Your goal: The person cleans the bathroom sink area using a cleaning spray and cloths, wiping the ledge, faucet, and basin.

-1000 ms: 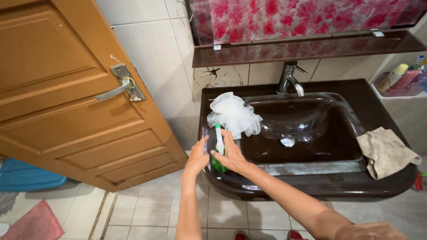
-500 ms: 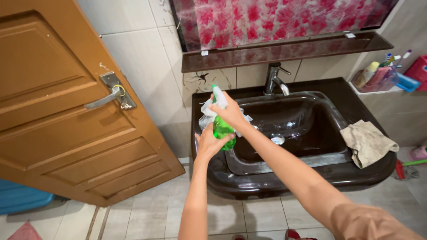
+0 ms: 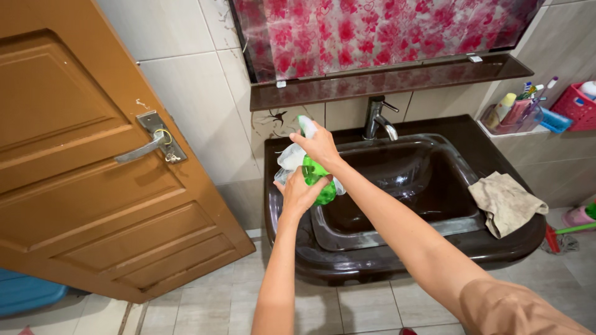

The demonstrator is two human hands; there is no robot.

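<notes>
A small green translucent plastic spray bottle [image 3: 318, 180] with a white nozzle top [image 3: 307, 126] stands roughly upright in the air, leaning slightly, above the left rim of the dark brown glossy basin [image 3: 397, 248]. The right hand [image 3: 321, 146] grips its neck and top, while the left hand [image 3: 299, 192] cups its rounded green body from below. Just behind the bottle, touching it, a white mesh bath sponge [image 3: 290, 158] shows, bunched and partly hidden by both hands.
</notes>
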